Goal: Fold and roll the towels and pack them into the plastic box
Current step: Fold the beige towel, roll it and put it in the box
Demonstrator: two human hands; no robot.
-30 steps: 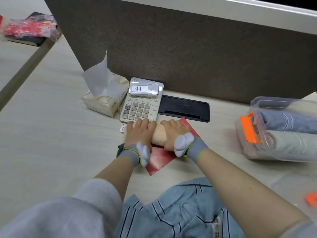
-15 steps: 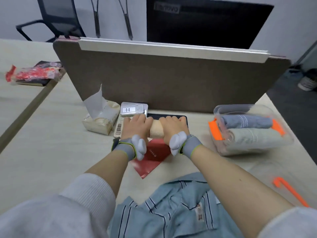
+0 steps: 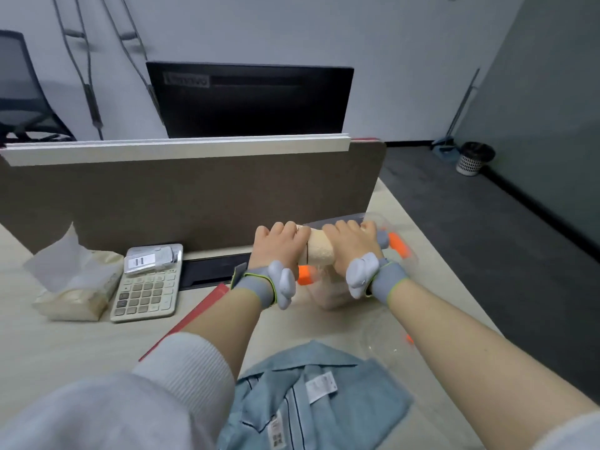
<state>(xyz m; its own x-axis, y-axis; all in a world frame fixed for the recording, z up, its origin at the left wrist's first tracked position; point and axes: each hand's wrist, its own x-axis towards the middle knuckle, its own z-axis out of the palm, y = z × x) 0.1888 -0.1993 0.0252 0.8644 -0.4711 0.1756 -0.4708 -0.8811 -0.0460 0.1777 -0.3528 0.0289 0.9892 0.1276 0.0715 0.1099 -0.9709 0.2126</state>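
Note:
A rolled beige towel [image 3: 319,250] hangs in the air between both hands, right over the clear plastic box [image 3: 328,295] with orange clips. My left hand [image 3: 279,243] grips the roll's left end and my right hand [image 3: 352,243] grips its right end. The hands and the roll hide most of the box and what lies in it. A blue striped towel [image 3: 311,397] lies flat and unrolled on the desk near me. The box's clear lid [image 3: 384,339] with an orange clip lies to the right of that towel.
A calculator [image 3: 146,295] with a small device on it and a tissue pack [image 3: 73,287] sit at the left. A red folder [image 3: 191,315] lies under my left arm. The brown desk divider [image 3: 194,193] stands behind, a black tray [image 3: 212,269] at its foot.
Both hands lifted the beige roll off the red folder and carried it to the right, over the plastic box. My head tilted up, so the monitor and room now show.

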